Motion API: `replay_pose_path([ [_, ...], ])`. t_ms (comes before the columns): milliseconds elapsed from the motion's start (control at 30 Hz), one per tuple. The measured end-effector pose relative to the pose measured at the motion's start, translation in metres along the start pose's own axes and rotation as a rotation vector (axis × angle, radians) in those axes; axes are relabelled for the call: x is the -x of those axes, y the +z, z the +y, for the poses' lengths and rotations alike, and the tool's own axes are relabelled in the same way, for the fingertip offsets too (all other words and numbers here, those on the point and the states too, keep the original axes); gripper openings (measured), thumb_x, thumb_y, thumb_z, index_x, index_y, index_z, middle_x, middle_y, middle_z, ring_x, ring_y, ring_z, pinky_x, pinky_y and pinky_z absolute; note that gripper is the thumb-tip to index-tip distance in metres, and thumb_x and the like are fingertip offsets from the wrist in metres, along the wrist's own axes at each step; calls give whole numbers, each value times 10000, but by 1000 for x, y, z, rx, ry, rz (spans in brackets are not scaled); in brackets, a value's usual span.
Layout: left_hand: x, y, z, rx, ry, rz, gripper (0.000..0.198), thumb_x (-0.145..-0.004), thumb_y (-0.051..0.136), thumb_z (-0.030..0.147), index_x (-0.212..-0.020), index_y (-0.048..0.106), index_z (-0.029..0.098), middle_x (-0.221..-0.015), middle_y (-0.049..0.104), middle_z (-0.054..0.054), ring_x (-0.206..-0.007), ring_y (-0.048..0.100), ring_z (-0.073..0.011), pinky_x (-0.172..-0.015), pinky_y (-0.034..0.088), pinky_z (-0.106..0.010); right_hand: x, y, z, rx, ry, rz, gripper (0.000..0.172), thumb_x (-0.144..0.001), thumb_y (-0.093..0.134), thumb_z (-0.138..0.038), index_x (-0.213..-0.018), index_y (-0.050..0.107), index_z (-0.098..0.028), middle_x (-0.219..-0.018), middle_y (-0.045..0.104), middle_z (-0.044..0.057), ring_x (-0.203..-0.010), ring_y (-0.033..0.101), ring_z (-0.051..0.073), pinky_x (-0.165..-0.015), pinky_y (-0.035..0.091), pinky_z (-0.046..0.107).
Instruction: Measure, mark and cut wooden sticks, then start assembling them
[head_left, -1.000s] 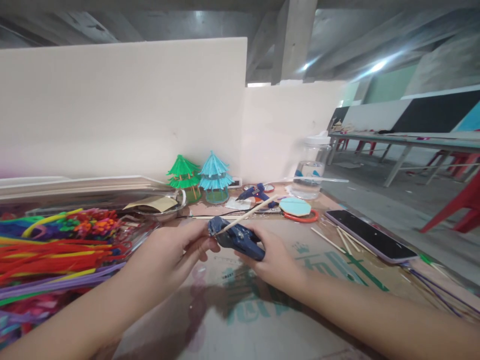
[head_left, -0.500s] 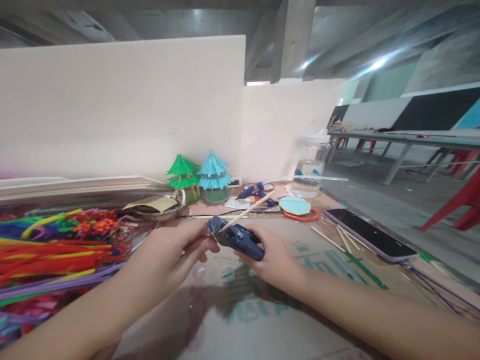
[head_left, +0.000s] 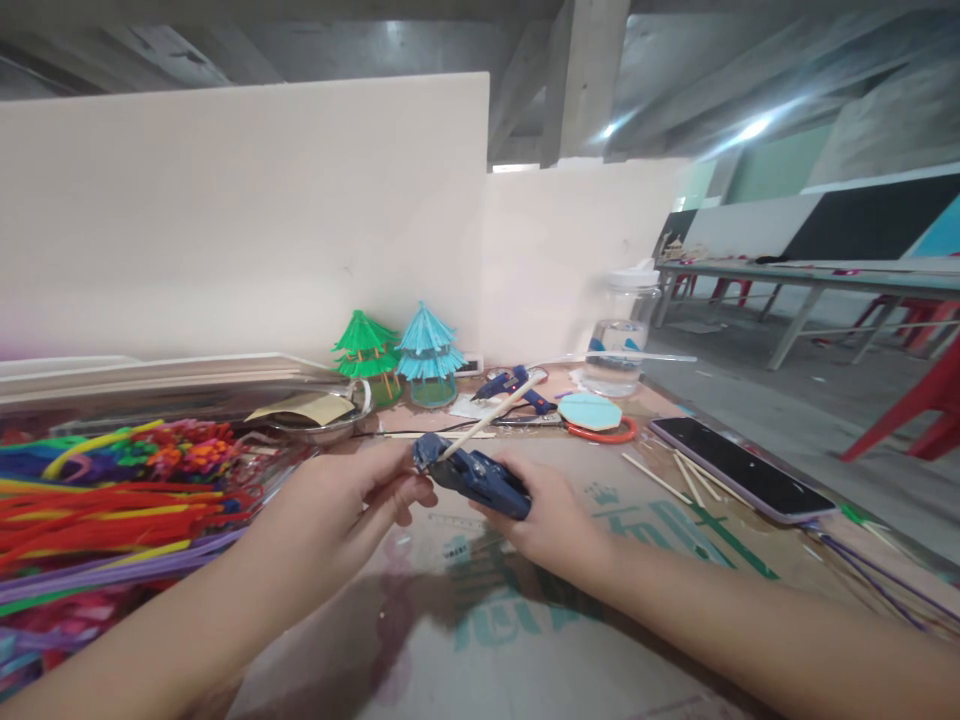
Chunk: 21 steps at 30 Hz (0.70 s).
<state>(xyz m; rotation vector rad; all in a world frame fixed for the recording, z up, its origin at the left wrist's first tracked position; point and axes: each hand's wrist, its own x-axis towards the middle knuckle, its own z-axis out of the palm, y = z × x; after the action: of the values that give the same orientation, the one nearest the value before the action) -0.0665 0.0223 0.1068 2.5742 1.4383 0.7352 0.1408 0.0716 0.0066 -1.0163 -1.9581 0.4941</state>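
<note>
My right hand [head_left: 551, 520] is wrapped round the handles of dark blue cutting pliers [head_left: 474, 473] held low over the cardboard mat [head_left: 600, 620]. A thin wooden stick [head_left: 491, 417] sits in the pliers' jaws and slants up to the right. My left hand [head_left: 341, 505] is closed in a pinch at the jaw end of the pliers, where the stick's near end lies; I cannot see exactly what the fingertips touch.
Heaps of coloured pipe cleaners [head_left: 97, 500] fill the left. Green [head_left: 365, 347] and blue [head_left: 429, 352] model pavilions, a blue glue gun [head_left: 517, 388], a water jar [head_left: 622, 335], an octagonal disc [head_left: 591, 412], loose sticks [head_left: 679, 480] and a phone [head_left: 739, 470] lie behind and right.
The far end of the stick has tilted slightly higher and to the left. Both hands and the pliers stay almost where they were.
</note>
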Motion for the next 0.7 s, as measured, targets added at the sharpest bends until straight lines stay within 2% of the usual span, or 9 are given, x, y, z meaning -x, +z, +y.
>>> replay_pose_path([
  [100,1,0,0,23,-9,0,232,-874,416,274,-810,632,219,-686,711,11,-601,665,-129,-539,459,-207,0,-2,-3,19,11,-18,173,-782,617,-299,-929,642,-212,-806,711,42,-716,644,210,-642,463,293],
  [200,1,-2,3,29,-46,-23,217,-861,423,274,-748,597,212,-630,684,23,-564,629,-123,-524,431,-206,-1,-3,-7,-12,41,-65,161,-790,591,-343,-849,644,-204,-737,683,33,-664,614,199,-613,444,285],
  [433,-2,-6,8,73,-145,-67,281,-883,405,380,-671,489,218,-453,507,74,-422,461,-101,-448,329,-210,-4,1,-15,-121,184,-183,165,-757,601,-355,-724,599,-193,-645,599,-8,-610,554,169,-550,401,252],
  [700,-3,-12,8,76,-125,-79,273,-869,411,374,-693,546,216,-471,477,67,-448,441,-108,-453,313,-212,-2,4,-17,-136,183,-179,182,-738,593,-349,-657,516,-205,-604,532,-21,-586,506,155,-530,388,244],
])
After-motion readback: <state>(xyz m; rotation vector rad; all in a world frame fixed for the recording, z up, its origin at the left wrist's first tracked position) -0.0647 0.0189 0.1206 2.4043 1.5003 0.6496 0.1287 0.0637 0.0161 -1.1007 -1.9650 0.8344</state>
